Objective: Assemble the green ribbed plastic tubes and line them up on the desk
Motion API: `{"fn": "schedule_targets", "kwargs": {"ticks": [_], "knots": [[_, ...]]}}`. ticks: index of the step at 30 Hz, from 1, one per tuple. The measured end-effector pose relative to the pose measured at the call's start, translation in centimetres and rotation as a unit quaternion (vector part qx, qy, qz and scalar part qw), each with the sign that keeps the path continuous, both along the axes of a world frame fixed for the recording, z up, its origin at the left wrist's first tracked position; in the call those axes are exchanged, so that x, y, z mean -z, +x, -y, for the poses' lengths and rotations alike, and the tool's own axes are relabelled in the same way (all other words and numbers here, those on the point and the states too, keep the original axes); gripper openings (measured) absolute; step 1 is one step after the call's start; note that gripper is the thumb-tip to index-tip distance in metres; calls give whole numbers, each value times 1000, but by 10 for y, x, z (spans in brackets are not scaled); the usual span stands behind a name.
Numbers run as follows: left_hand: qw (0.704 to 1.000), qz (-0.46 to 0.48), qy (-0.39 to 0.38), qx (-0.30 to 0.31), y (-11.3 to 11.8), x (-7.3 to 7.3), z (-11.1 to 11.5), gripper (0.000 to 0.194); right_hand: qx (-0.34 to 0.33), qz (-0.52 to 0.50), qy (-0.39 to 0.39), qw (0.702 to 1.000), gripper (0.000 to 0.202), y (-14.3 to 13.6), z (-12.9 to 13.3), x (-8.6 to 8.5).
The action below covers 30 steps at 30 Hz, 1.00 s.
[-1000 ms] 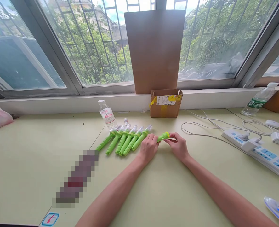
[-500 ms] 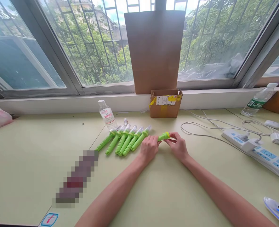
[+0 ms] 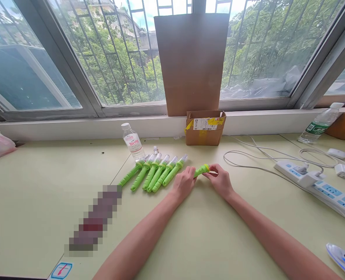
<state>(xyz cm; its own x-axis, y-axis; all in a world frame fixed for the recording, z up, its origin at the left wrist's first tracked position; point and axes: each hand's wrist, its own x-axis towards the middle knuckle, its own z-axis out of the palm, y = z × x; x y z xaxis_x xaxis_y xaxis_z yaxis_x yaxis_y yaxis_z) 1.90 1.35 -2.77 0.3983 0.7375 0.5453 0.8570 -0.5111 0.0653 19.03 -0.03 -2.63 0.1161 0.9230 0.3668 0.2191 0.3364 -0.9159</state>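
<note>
My left hand (image 3: 184,182) is wrapped round a green plastic handle (image 3: 201,170), held slightly above or on the table; most of its near part is hidden in the fist. At the handle's yellow-green end, the fingertips of my right hand (image 3: 220,179) are closed in a pinch on the rim. No clear tip shows on this handle. Just left of my left hand lies a row of several green sticks with clear plastic tips (image 3: 161,174), side by side and pointing away from me.
A water bottle (image 3: 132,142) stands behind the sticks, a small cardboard box (image 3: 203,136) by the window sill. On the right lie a power strip (image 3: 321,188), loose cables and another bottle (image 3: 318,126). A blurred dark strip (image 3: 96,217) lies at left.
The green handle has turned or shifted slightly between my hands, and a little more of it shows beside my left fist. The row of sticks is unmoved.
</note>
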Motion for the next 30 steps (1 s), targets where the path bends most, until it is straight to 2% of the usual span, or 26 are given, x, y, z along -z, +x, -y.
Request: {"fn": "schedule_targets", "kwargs": {"ticks": [3,7,11,16,30], "knots": [[999,0,32,-2,0,-1,0,6,8,-4,3,1000,41,-1,0,0],[997,6,81,16,2,-5,1,9,11,-4,1,1000,39,-1,1,-1],[993,4,117,-9,4,-7,4,13,12,-2,4,1000,40,0,1,-2],[993,-10,115,-30,6,-7,5,15,9,17,-9,1000,41,1,-1,0],[996,-9,91,-4,4,-8,4,13,0,16,-5,1000,39,1,-2,-2]]}}
